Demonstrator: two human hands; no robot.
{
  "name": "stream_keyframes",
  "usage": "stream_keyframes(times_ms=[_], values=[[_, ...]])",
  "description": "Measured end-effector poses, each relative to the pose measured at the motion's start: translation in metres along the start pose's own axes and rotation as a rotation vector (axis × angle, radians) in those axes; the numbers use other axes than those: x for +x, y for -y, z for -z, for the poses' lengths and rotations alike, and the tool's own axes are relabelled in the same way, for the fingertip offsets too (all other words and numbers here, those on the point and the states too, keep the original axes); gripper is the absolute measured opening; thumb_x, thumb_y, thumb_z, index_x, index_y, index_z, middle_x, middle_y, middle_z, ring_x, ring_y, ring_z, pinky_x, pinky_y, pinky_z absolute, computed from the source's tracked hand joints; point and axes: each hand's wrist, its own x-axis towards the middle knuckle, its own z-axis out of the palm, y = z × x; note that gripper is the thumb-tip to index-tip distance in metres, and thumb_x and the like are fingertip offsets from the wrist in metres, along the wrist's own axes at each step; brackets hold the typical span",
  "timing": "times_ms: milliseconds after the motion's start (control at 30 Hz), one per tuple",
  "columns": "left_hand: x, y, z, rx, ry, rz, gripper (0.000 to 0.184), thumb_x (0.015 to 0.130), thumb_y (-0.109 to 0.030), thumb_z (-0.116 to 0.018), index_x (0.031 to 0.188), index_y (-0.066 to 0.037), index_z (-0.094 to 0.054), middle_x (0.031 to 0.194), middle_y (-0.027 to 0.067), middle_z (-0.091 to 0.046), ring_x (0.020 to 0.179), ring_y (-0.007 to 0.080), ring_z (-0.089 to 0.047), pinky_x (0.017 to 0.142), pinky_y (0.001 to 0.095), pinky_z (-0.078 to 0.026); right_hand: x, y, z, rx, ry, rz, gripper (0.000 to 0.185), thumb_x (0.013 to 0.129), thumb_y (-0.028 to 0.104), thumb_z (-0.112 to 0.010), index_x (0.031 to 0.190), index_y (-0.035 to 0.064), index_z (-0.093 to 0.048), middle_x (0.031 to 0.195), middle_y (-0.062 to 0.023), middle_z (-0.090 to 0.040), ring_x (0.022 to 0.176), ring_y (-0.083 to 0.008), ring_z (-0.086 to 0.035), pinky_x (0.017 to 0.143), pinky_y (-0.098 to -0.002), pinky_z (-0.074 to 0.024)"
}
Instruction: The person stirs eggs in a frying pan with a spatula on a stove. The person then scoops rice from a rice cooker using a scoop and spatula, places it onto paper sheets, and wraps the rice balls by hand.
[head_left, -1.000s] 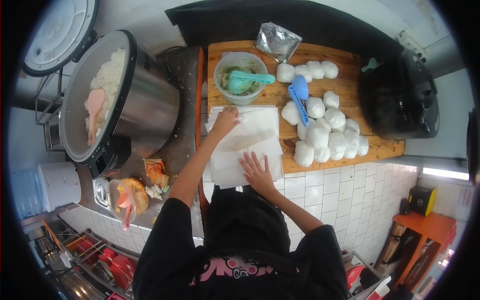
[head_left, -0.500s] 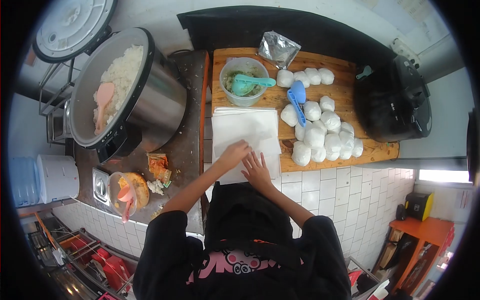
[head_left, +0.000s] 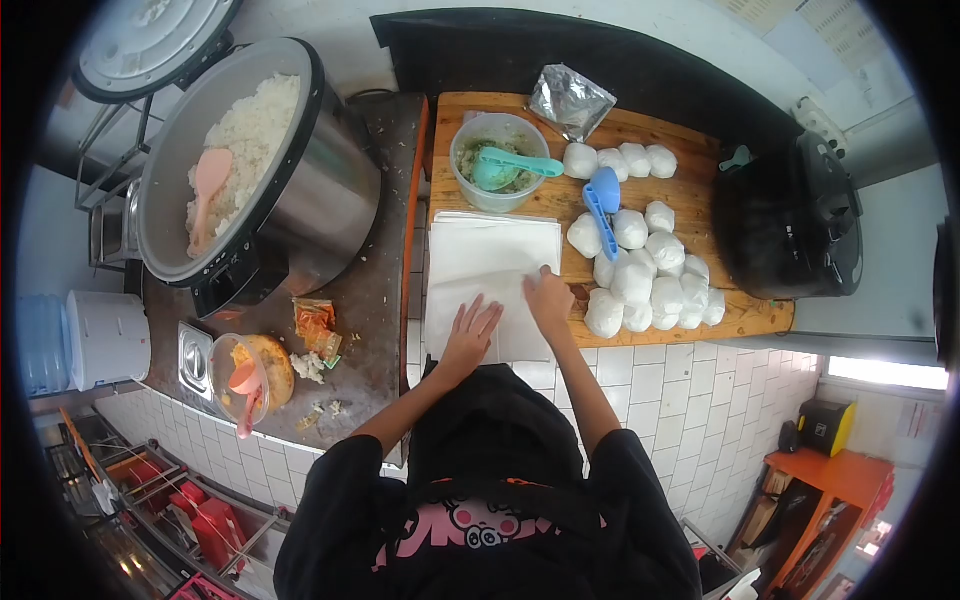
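A stack of white paper sheets lies at the front left of the wooden table. My left hand rests flat on the top sheet with its fingers apart. At the right side of the stack, my right hand is closed, its fingertips pinching the top sheet's edge. That sheet looks slightly lifted or folded there. Behind the stack, a clear tub of greenish filling holds a turquoise scoop. To the right are several white wrapped balls, with a blue scoop lying across some of them.
A large cooker of white rice with a pink paddle stands on the dark counter at left. Near it are a tub with orange food and an orange packet. A foil pouch and a black cooker are farther back.
My hands have moved apart. The left one now lies flat lower on the paper; the right one has shifted right and up and closed on the sheet's edge. The view has shifted slightly.
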Motion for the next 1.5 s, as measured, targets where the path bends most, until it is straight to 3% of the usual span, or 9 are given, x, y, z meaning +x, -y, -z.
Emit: stream_keyframes(times_ms=[167, 267, 467, 700, 833, 900, 967, 1300, 1500], values=[[-0.006, -0.006, -0.002, -0.018, -0.019, 0.066, 0.072, 0.066, -0.001, -0.058, 0.133, -0.009, -0.033, 0.135, 0.0058, -0.034, 0.130, 0.0313, -0.023, 0.103, 0.0500, -0.022, -0.021, -0.091, 0.000, 0.679, 0.104, -0.287, 0.015, 0.080, 0.012, -0.059, 0.077, -0.0020, -0.054, 0.058, -0.0114, -0.056, 0.052, -0.0204, -0.057, 0.049, -0.0291, -0.0448], [-0.009, -0.011, -0.004, -0.015, -0.025, 0.098, 0.072, 0.066, -0.001, -0.058, 0.133, -0.011, -0.034, 0.135, 0.0047, -0.033, 0.129, 0.0318, -0.023, 0.103, 0.0497, -0.022, -0.029, -0.066, 0.022, 0.227, -0.316, 0.002, 0.007, 0.079, 0.005, -0.057, 0.079, -0.0009, -0.052, 0.063, -0.0115, -0.055, 0.055, -0.0212, -0.056, 0.049, -0.0309, -0.0447], [-0.011, -0.010, -0.004, -0.098, -0.086, 0.147, 0.063, 0.069, 0.001, -0.054, 0.129, -0.009, -0.037, 0.129, 0.0127, -0.037, 0.123, 0.0346, -0.029, 0.100, 0.0479, -0.027, -0.040, -0.021, -0.048, 0.503, 0.030, 0.181, 0.009, 0.078, 0.003, -0.051, 0.087, 0.0012, -0.050, 0.085, -0.0189, -0.053, 0.077, -0.0365, -0.053, 0.065, -0.0413, -0.0429], [-0.001, 0.028, -0.037, -0.306, -0.216, 0.478, 0.039, 0.077, -0.004, -0.057, 0.113, -0.002, -0.045, 0.113, 0.0139, -0.046, 0.099, 0.0296, -0.048, 0.079, 0.0392, -0.044, -0.014, -0.052, -0.075, 0.512, 0.255, 0.038, 0.016, 0.074, 0.002, -0.060, 0.087, 0.0010, -0.049, 0.085, -0.0132, -0.054, 0.065, -0.0253, -0.058, 0.052, -0.0340, -0.0461], [0.032, 0.041, 0.000, -0.182, 0.047, 0.539, 0.039, 0.073, -0.005, -0.062, 0.109, -0.003, -0.046, 0.102, 0.0112, -0.050, 0.092, 0.0268, -0.050, 0.072, 0.0390, -0.043, 0.008, -0.011, -0.015, -0.116, 0.021, 0.394, 0.031, 0.067, 0.007, -0.068, 0.088, 0.0044, -0.045, 0.092, -0.0124, -0.052, 0.085, -0.0257, -0.053, 0.069, -0.0358, -0.0441], [0.045, 0.041, 0.021, 0.144, -0.177, 0.267, 0.039, 0.069, -0.006, -0.064, 0.105, -0.005, -0.047, 0.089, 0.0106, -0.053, 0.084, 0.0263, -0.053, 0.068, 0.0373, -0.043, 0.027, -0.014, -0.009, -0.109, -0.067, 0.627, 0.035, 0.064, 0.009, -0.069, 0.088, 0.0055, -0.043, 0.093, -0.0117, -0.050, 0.092, -0.0258, -0.050, 0.076, -0.0367, -0.0421], [0.050, 0.063, 0.012, 0.013, -0.141, 0.192, 0.039, 0.068, -0.006, -0.065, 0.103, -0.005, -0.048, 0.086, 0.0102, -0.053, 0.081, 0.0269, -0.054, 0.068, 0.0378, -0.043, 0.042, -0.021, -0.009, 0.035, 0.511, 0.780, 0.034, 0.062, 0.006, -0.067, 0.087, 0.0058, -0.045, 0.090, -0.0114, -0.047, 0.098, -0.0280, -0.044, 0.082, -0.0377, -0.0367], [-0.001, 0.059, -0.007, -0.173, -0.109, 0.020, 0.045, 0.072, -0.004, -0.060, 0.114, 0.003, -0.047, 0.115, 0.0160, -0.052, 0.108, 0.0284, -0.049, 0.089, 0.0342, -0.043, -0.030, -0.062, -0.049, 0.071, -0.064, 0.854, 0.040, 0.070, 0.000, -0.051, 0.109, -0.0059, -0.049, 0.101, -0.0159, -0.052, 0.100, -0.0304, -0.048, 0.082, -0.0353, -0.0433], [-0.002, 0.069, -0.003, -0.179, 0.001, -0.059, 0.047, 0.073, 0.001, -0.054, 0.118, 0.007, -0.042, 0.115, 0.0184, -0.051, 0.109, 0.0287, -0.047, 0.091, 0.0332, -0.041, -0.032, -0.074, -0.029, -0.025, 0.073, 0.961, 0.044, 0.079, 0.002, -0.043, 0.121, -0.0079, -0.038, 0.120, -0.0207, -0.045, 0.112, -0.0313, -0.043, 0.095, -0.0375, -0.0375]])
